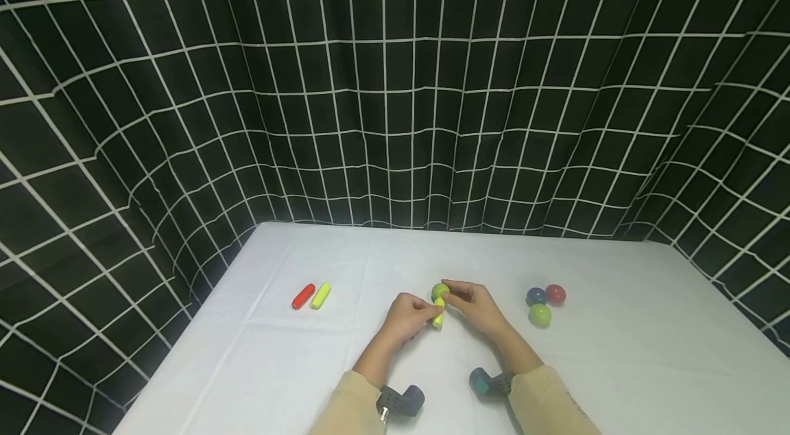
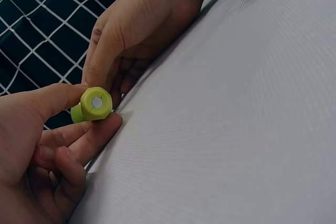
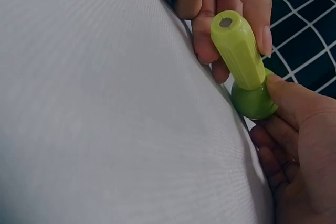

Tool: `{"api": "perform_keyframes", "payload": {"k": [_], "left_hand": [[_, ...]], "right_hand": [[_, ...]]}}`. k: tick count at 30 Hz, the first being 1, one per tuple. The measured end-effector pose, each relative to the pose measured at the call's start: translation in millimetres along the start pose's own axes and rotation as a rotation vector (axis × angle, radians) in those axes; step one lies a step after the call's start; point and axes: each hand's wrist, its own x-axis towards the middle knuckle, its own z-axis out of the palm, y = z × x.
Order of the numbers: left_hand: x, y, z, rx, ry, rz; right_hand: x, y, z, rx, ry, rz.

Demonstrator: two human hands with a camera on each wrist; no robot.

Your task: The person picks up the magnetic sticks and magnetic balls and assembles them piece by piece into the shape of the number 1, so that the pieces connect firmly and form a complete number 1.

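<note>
My left hand (image 1: 409, 316) pinches a yellow-green toy stick (image 1: 437, 321) between thumb and fingers. The stick is faceted, with a round grey disc set in its near end. Its far end meets a green ball (image 1: 439, 289), which my right hand (image 1: 478, 306) holds between thumb and fingers. In the right wrist view the stick (image 3: 239, 51) stands tilted against the ball (image 3: 252, 102), and the two touch. From the left wrist, the stick (image 2: 96, 103) is seen end-on and covers most of the ball. Both hands are just above or at the white table.
Left on the white-covered table (image 1: 278, 366) lie a red stick (image 1: 303, 296) and another yellow stick (image 1: 321, 296), side by side. To the right sit a blue ball (image 1: 536, 296), a red ball (image 1: 556, 294) and a second green ball (image 1: 540, 315), close together. A black gridded curtain (image 1: 401, 112) surrounds the table.
</note>
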Motion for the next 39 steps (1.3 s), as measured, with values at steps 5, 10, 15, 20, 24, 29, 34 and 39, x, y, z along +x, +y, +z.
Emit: {"api": "perform_keyframes", "payload": {"k": [5, 10, 15, 20, 24, 29, 34, 39], "left_hand": [[1.0, -1.5, 0.6, -0.018, -0.001, 0.013], [2.3, -2.9, 1.1, -0.009, 0.012, 0.025], [2.5, -2.4, 2.0, 0.011, 0.031, 0.033], [2.1, -1.5, 2.3, 0.018, 0.038, 0.028], [2.3, -1.6, 2.6, 0.017, 0.044, 0.024], [2.4, -1.7, 3.3, 0.015, 0.053, 0.03], [2.5, -2.5, 3.7, 0.012, 0.056, 0.023], [2.3, -2.3, 3.8, 0.017, 0.059, 0.03]], "right_hand": [[-0.9, -1, 1, -0.021, 0.026, -0.004], [-4.1, 0, 2, -0.029, 0.079, -0.001], [-10.4, 2, 3, -0.046, 0.171, 0.012], [-15.5, 3, 4, -0.049, 0.223, 0.032], [-21.2, 2, 4, -0.058, 0.251, 0.033], [-28.5, 1, 2, -0.061, 0.261, 0.041], [-35.8, 1, 0, -0.031, 0.255, 0.026], [-43.0, 0, -2, -0.021, 0.244, 0.035]]}}
